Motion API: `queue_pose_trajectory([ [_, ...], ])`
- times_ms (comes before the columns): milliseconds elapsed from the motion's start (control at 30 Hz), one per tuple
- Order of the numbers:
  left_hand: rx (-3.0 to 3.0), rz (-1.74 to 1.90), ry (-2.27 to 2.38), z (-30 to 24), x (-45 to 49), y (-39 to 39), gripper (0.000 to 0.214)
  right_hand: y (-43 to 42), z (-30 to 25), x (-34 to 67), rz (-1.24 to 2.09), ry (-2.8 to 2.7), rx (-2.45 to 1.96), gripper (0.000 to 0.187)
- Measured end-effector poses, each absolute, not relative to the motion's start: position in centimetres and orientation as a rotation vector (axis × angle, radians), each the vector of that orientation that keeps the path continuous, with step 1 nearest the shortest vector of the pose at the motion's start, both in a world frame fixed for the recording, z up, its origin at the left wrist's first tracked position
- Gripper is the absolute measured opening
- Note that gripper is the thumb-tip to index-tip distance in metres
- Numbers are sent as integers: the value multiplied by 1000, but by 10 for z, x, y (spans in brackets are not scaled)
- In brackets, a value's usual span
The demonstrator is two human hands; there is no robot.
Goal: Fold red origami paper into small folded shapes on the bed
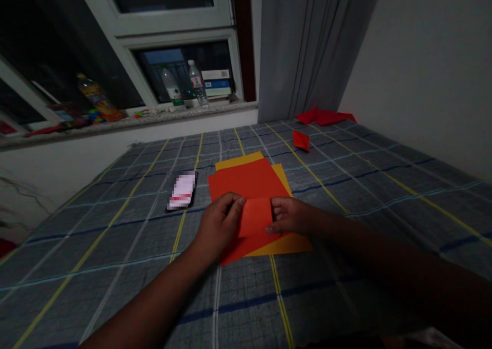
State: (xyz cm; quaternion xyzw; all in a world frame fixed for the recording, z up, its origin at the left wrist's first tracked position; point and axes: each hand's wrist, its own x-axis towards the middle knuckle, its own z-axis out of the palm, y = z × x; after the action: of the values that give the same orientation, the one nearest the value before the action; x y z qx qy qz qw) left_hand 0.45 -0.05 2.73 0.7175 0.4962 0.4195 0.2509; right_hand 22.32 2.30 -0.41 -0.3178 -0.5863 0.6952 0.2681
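Note:
Between my two hands is a small folded piece of orange-red paper (257,211), held just over a stack of sheets. My left hand (220,225) pinches its left edge between thumb and fingers. At the right edge, my right hand (286,216) grips the paper with curled fingers, the thumb low. Beneath lies a larger orange-red sheet (246,179), resting on yellow-orange sheets (282,245) whose corners stick out around it. The folded piece and both hands cover the middle of the stack.
A phone (182,191) lies left of the stack on the checked bedspread (126,257). Farther back are a small folded red paper (301,140) and more red paper pieces (325,116) by the wall. Bottles (198,85) and books (217,85) stand on the windowsill.

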Motion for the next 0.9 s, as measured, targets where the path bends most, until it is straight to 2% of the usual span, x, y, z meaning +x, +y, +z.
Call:
queue_pose_trajectory([
  [100, 1874, 1123, 1252, 25, 8, -5, 22, 22, -5, 221, 1805, -1552, -927, 38],
  [200, 1650, 1110, 1145, 17, 12, -5, 52, 24, -5, 221, 1751, -1492, -940, 40],
  [233, 1559, 1123, 1112, 14, 14, -3, 57, 24, -5, 221, 1741, -1480, -939, 41],
  [433, 1380, 1015, 1004, 6, 14, 1, 40, 24, 3, 225, 1724, -1490, -945, 39],
  [600, 1511, 908, 959, 6, 15, -2, 40, 25, 2, 227, 1635, -1600, -1020, 30],
  [700, 1503, 885, 986, 7, 15, -1, 22, 27, -6, 226, 1532, -1667, -1021, 26],
  [800, 1438, 903, 1068, 8, 14, 2, 27, 30, -10, 226, 1432, -1625, -1028, 24],
  [900, 1256, 1064, 1101, 7, 12, 5, 24, 33, -9, 228, 1354, -1510, -1036, 26],
])
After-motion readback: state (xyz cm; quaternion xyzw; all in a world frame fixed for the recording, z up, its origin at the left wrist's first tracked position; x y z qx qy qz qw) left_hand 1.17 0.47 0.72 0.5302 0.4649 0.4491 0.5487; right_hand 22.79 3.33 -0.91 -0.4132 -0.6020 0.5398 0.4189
